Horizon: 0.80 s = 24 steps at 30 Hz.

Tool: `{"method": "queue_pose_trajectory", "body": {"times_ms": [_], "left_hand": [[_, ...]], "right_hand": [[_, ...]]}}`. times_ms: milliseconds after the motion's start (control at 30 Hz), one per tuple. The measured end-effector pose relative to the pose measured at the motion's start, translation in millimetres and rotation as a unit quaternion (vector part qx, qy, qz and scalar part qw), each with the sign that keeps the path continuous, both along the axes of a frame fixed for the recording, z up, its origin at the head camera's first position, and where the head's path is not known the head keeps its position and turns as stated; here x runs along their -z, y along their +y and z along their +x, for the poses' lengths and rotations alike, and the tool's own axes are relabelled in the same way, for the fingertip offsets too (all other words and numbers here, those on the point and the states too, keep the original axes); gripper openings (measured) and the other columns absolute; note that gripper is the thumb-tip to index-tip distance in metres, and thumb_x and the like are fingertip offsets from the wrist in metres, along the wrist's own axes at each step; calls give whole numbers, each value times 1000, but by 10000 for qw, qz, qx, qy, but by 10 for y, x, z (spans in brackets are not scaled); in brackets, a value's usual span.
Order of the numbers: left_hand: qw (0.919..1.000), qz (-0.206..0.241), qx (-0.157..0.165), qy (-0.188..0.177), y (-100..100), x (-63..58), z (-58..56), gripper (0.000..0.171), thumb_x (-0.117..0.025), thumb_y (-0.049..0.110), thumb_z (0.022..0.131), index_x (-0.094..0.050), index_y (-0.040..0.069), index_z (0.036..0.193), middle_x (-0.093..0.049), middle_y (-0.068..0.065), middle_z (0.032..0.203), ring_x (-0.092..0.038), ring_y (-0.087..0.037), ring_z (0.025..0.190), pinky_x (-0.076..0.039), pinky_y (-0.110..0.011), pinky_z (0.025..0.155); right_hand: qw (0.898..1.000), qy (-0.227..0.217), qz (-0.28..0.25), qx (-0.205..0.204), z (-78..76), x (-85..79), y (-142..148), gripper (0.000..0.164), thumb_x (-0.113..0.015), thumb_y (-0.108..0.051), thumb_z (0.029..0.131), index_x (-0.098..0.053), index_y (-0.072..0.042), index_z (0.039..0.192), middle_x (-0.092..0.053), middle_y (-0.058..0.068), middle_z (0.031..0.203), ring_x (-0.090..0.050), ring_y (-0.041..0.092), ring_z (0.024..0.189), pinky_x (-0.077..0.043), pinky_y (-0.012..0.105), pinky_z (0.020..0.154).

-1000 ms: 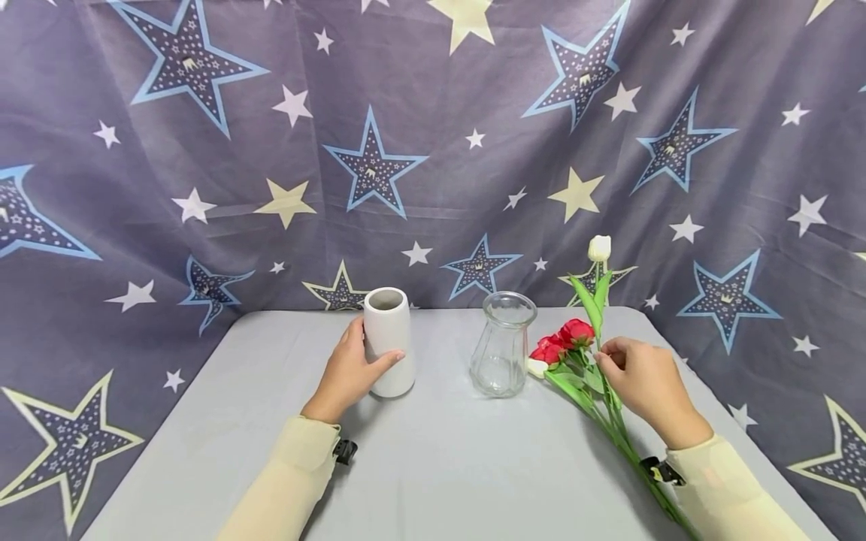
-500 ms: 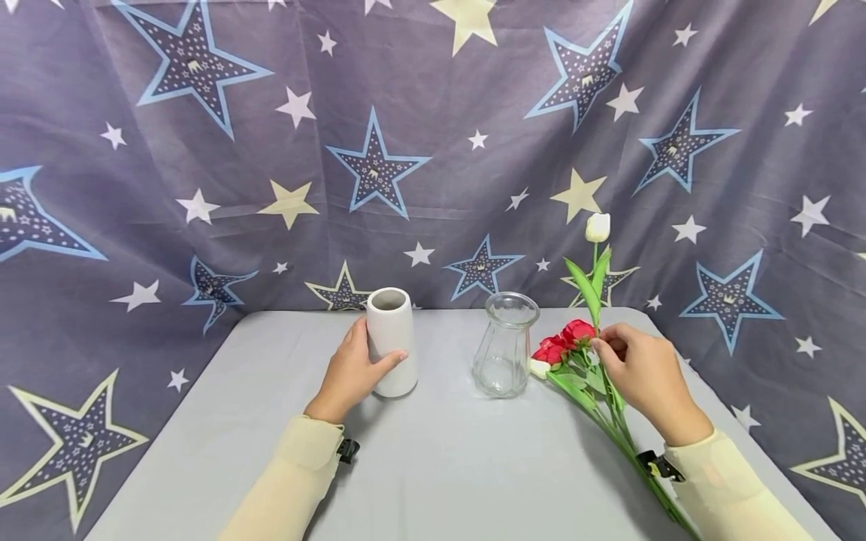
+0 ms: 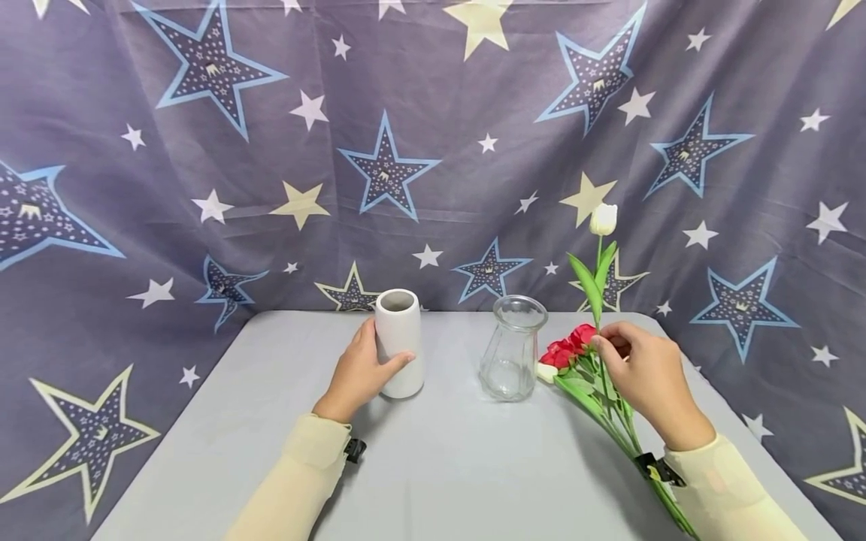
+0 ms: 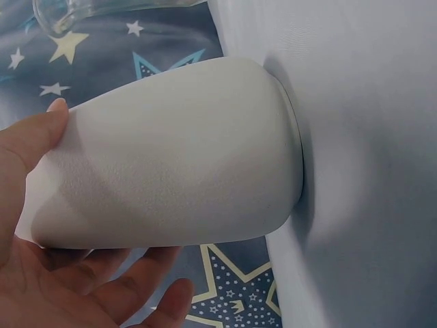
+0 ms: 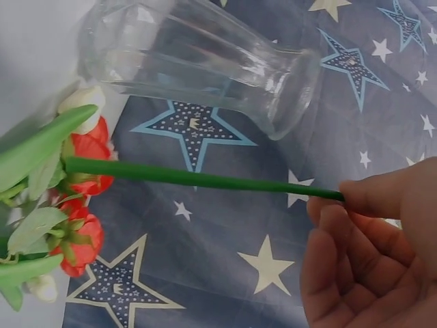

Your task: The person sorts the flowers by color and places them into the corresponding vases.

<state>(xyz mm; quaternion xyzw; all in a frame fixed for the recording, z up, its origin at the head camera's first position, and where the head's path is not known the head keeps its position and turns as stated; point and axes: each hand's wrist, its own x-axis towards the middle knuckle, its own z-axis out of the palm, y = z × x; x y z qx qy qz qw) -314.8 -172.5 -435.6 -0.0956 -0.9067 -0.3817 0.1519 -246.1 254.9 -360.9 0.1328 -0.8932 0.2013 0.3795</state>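
White vase (image 3: pixel 399 334) seen upright on the grey worktop (image 3: pixel 433 466), toward its far edge, a bit left of the middle. Vase gripped from the left by the left hand (image 3: pixel 355 377): thumb laid across the near side, other fingers wrapped round the far side, slightly spread in the left wrist view.

White tulip (image 3: pixel 604 219) held upright over the worktop's right part by the right hand (image 3: pixel 648 373). Tulip stem (image 5: pixel 191 178) pinched between thumb and index finger, remaining fingers curled; lower stem end shown hanging in front of the red flowers (image 3: pixel 567 349). Whether that end is touching the bunch cannot be told.

Clear glass vase (image 3: pixel 510 364) placed upright right of the middle, between white vase and flowers. Red flowers laid just beside it with a second white bloom (image 3: pixel 546 373), green stems (image 3: pixel 670 509) pointed toward the near right corner, partly covered by the right sleeve (image 3: pixel 731 488). Star-patterned cloth (image 3: pixel 271 150) hung beyond the far edge.
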Motion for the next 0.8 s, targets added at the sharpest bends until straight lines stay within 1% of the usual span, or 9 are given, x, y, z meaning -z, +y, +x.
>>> {"method": "queue_pose_trajectory", "body": {"times_ms": [167,267,400,467,667,800], "left_hand": [[10000,-33,-32,-49,-5,-6,7,101,-79,55,88,-26,12,162,-47,-15,154,-53,-38,136,-44,-58,110],[10000,-23,-30,-45,-1,-14,16,100,-79,54,88,-26,12,161,-47,-15,153,-54,-38,136,-44,-58,110],[10000,-5,-54,-44,-4,-20,19,101,-80,53,87,-27,12,161,-47,-15,153,-54,-38,136,-45,-58,110],[10000,-8,-70,-51,2,-16,16,101,-80,54,87,-26,12,162,-47,-15,153,-54,-38,136,-45,-58,110],[10000,-27,-70,-10,1,-9,4,102,-79,54,88,-25,11,162,-47,-16,154,-53,-38,136,-45,-59,109],[10000,3,-33,1,-1,0,2,102,-79,54,88,-25,12,162,-47,-16,153,-53,-38,136,-45,-59,109]], "right_hand": [[9999,102,-28,-70,-1,-37,-48,9,-82,-15,89,-75,-12,94,-73,-4,76,-67,15,64,-50,33,60],[9998,152,-55,-93,4,-57,-74,8,-82,-15,88,-76,-13,94,-74,-4,77,-67,13,63,-49,26,60],[9996,235,-126,-135,13,-84,-103,8,-83,-15,88,-78,-15,94,-74,-5,77,-66,11,63,-44,16,61],[9994,270,-165,-162,16,-99,-110,8,-83,-15,88,-79,-16,94,-75,-5,78,-66,11,63,-42,13,62],[9987,344,-317,-213,-4,-151,-156,9,-83,-16,88,-81,-16,97,-76,-4,81,-67,10,66,-42,8,63],[9982,406,-386,-229,-15,-180,-201,8,-84,-16,88,-81,-16,95,-76,-4,80,-64,7,65,-42,9,63]]}}
